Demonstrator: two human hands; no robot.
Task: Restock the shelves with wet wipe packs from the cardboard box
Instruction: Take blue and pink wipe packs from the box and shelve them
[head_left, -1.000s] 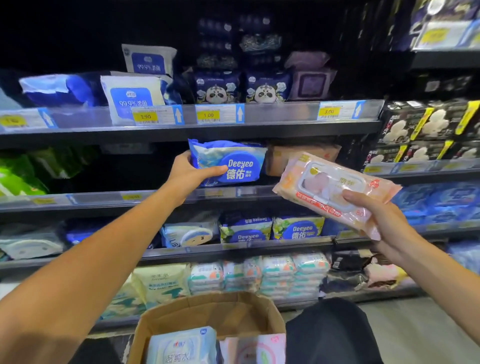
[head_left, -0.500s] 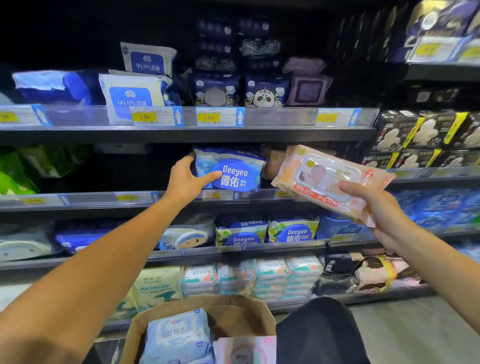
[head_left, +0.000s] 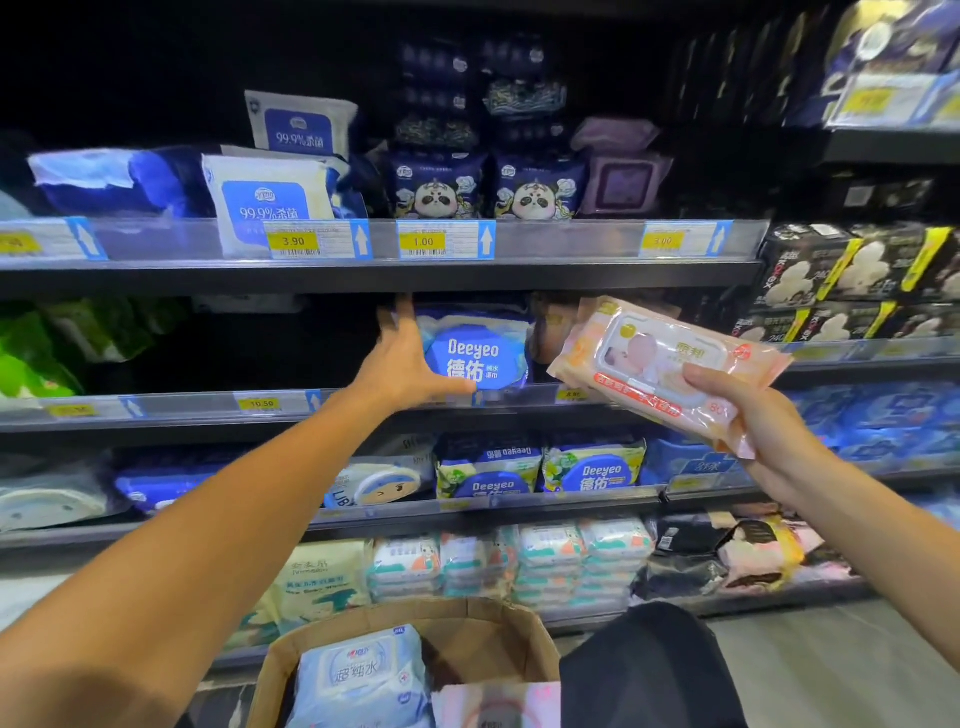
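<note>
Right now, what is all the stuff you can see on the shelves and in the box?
Deeyeo pack: one, blue, middle shelf, left hand on it.
Pink wipe pack: one, pink, held in air.
Panda packs: two, navy, top shelf.
99.9% packs: two, white-blue, top shelf.
Price tags: several, yellow, shelf edges.
Cardboard box: one, brown, bottom centre.
Light blue pack: one, inside box.
Left hand: grips Deeyeo pack.
Right hand: holds pink wipe pack.

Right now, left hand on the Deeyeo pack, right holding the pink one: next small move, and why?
Probably let the left hand release the blue Deeyeo pack, which already stands on the middle shelf behind its rail. Then the right hand could carry the pink pack to the peach-coloured packs just right of it, likely its slot.
</note>
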